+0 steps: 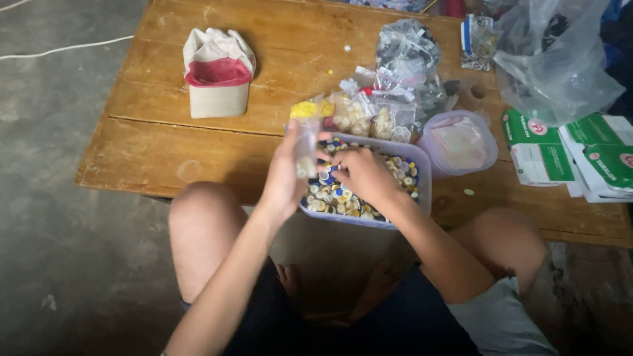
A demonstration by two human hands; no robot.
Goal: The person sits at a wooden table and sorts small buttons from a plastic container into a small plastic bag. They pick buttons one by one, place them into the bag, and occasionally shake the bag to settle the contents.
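My left hand (285, 173) holds up a small clear plastic bag (305, 146) with a few pale pieces in its bottom, just left of a lilac rectangular tub (422, 173). The tub is full of small round buttons or caps (339, 198) in white, yellow and blue. My right hand (364, 173) rests over the tub, fingers curled down among the pieces; what it pinches is hidden. I sit at the near edge of a low wooden table (171, 151), knees on either side of the tub.
Several small filled clear bags (359, 115) lie behind the tub. A lilac round container (459, 143) stands to its right. Green-and-white boxes (547, 151) and a big clear plastic bag (554, 56) sit far right. A white-and-red cap (217, 72) lies at the back left.
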